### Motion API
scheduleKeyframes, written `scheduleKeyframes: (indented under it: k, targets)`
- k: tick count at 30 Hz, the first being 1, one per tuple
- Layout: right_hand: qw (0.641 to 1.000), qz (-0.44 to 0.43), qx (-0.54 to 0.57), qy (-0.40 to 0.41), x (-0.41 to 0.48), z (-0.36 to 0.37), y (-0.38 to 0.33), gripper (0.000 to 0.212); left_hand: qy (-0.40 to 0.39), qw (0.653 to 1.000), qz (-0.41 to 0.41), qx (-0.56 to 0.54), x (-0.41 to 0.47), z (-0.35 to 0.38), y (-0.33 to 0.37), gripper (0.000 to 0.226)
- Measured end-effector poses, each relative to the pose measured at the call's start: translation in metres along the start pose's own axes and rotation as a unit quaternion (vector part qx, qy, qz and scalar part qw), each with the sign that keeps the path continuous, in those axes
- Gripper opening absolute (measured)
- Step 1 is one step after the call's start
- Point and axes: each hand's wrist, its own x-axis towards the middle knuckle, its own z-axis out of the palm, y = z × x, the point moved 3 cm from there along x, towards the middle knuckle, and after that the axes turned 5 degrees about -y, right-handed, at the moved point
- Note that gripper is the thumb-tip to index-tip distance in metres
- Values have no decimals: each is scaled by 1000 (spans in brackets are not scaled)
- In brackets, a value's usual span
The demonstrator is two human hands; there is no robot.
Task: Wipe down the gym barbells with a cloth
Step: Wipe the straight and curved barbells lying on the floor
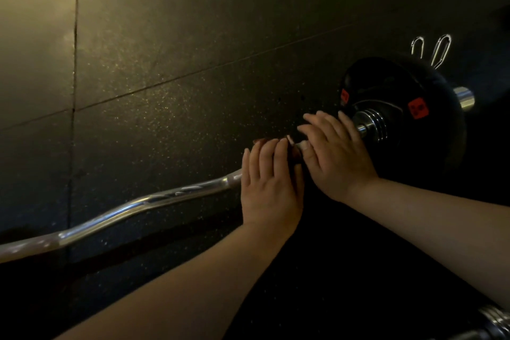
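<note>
The left hand (271,185) lay on the dark cloth (293,154) over the bar (138,205) at mid-frame, fingers nearly straight. The right hand (335,154), fingers spread, rested just beside it, close to the plate (419,130). Bare bar ran free to the lower left edge over the floor (165,50).

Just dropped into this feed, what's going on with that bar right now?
A person has both hands laid over a chrome curl bar lying on the dark rubber floor. The left hand and right hand rest side by side near the black weight plate, fingers fairly straight. A bit of dark reddish cloth shows between them. The light is too dim to see more of the cloth.
</note>
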Motion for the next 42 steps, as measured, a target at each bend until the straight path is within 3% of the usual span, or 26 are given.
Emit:
scheduleKeyframes:
  k: [7,12,20,26,33,42]
  targets:
    - [997,68,45,5,15,5,-3,53,-4,998,-52,-37,27,-23,-4,44]
    - [996,57,48,38,4,4,-4,57,-12,1000,-2,-19,-15,5,6,66]
    - [996,39,34,71,3,10,-6,50,-18,999,-23,-46,37,-25,1,38]
    - [994,33,48,95,0,11,-4,42,39,999,33,8,-22,4,-15,63]
    - [996,33,34,75,1,11,-5,51,-29,1000,0,9,34,-19,2,43]
    - [996,27,25,84,-1,11,-3,49,26,998,24,47,-27,17,-8,65]
